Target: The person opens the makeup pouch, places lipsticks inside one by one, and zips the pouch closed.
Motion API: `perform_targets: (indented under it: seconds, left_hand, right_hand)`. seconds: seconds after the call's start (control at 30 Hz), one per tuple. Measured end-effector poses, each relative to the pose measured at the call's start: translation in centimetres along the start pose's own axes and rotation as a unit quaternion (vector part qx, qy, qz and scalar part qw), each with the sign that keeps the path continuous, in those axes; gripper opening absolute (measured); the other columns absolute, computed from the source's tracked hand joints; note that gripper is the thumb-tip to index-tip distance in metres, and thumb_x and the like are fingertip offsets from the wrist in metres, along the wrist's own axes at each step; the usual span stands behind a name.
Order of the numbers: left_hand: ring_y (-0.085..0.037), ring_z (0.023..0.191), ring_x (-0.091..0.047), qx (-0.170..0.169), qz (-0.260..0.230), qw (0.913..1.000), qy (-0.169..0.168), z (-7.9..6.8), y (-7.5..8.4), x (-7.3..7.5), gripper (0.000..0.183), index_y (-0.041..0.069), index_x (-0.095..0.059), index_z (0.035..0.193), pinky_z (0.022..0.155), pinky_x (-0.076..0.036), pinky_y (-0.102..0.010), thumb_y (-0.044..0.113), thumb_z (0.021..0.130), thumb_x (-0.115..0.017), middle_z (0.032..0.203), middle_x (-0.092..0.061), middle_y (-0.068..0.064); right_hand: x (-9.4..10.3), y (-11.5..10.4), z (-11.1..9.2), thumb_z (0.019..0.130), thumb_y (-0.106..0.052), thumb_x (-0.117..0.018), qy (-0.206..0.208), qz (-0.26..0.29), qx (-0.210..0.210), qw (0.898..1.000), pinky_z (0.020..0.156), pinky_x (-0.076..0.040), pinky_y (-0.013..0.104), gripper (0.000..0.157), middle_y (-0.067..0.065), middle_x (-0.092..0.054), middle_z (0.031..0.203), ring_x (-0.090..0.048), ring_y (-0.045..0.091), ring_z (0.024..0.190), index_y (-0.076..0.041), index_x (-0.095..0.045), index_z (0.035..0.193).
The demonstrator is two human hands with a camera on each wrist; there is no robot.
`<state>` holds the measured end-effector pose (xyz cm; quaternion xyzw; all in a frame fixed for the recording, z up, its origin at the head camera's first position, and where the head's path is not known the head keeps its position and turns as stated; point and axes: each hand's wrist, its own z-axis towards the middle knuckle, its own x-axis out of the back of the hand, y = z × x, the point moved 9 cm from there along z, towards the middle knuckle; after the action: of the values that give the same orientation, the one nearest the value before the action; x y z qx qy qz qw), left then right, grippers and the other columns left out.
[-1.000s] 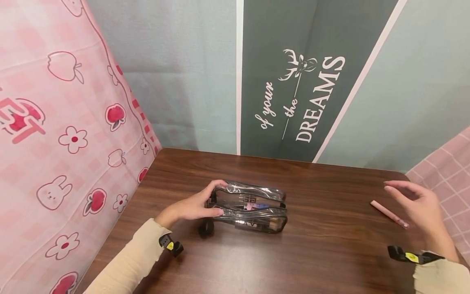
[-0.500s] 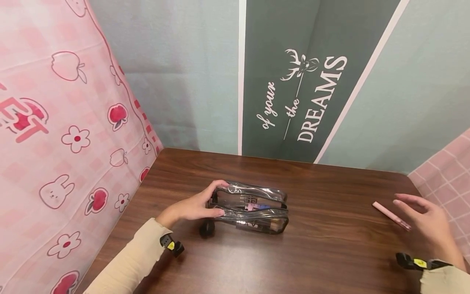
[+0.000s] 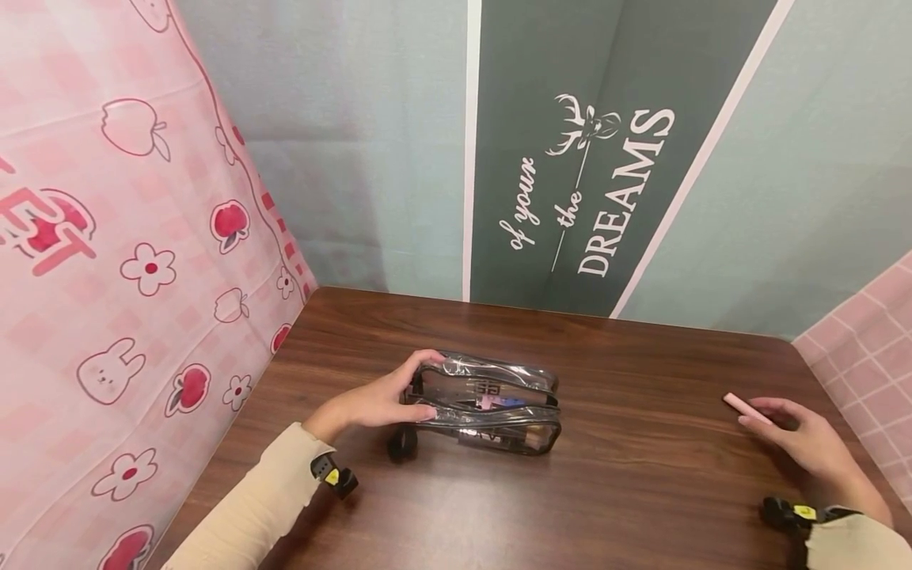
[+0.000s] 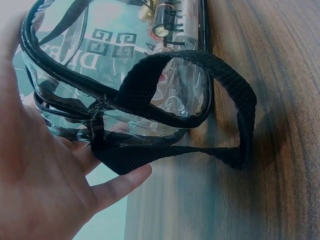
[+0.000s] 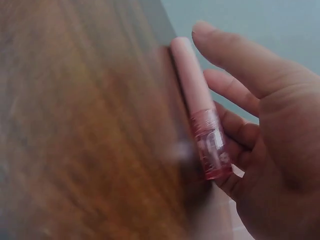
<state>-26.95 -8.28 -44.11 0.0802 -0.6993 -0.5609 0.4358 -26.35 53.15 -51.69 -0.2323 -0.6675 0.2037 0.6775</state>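
Note:
A clear pouch [image 3: 492, 404] with black piping stands on the table, its top gaping, with several cosmetics inside. My left hand [image 3: 381, 396] holds its left end, thumb on the near edge and fingers on the far one. In the left wrist view a black strap loop [image 4: 240, 100] hangs from that end. At the right, a pink lip gloss tube [image 5: 192, 77] with a transparent lower part lies on the table. My right hand [image 3: 805, 439] is around the tube, thumb on the near side and fingers beyond. In the right wrist view the thumb looks apart from the tube.
The brown wooden table [image 3: 641, 475] ends at a grey-green printed cloth [image 3: 356, 158] behind. A pink patterned cloth [image 3: 171, 332] borders the left side, and a pink checked cloth [image 3: 869, 380] the right.
My right hand first moves right and down, then comes in left over the lip gloss tube and covers its lower half. The left hand and pouch stay in place.

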Motion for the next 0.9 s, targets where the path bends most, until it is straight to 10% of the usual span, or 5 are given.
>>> perform_targets:
  seconds: [0.43,0.9]
  left_hand:
    - [-0.035,0.128,-0.048,0.006,0.0,1.0,-0.002,-0.1,-0.13,-0.07,0.072,0.026,-0.024,0.151,0.107,-0.037,-0.05,0.028,0.097,-0.07,0.146,-0.036,-0.009]
    - [-0.035,0.128,-0.049,-0.013,0.005,0.9999,0.004,-0.02,-0.02,0.07,0.07,0.023,-0.025,0.15,0.107,-0.039,-0.048,0.025,0.097,-0.071,0.147,-0.038,-0.008]
  right_hand:
    - [0.13,-0.35,0.12,0.09,-0.027,-0.08,0.015,-0.032,0.041,0.999,0.063,-0.037,0.018,0.043,-0.017,-0.061,0.093,-0.047,-0.009,0.079,0.004,-0.066,0.116]
    - [0.5,0.15,0.39,0.096,-0.034,-0.073,0.035,-0.076,0.008,0.996,0.06,-0.036,0.026,0.046,0.027,-0.068,0.103,-0.041,-0.016,0.077,0.007,-0.067,0.116]
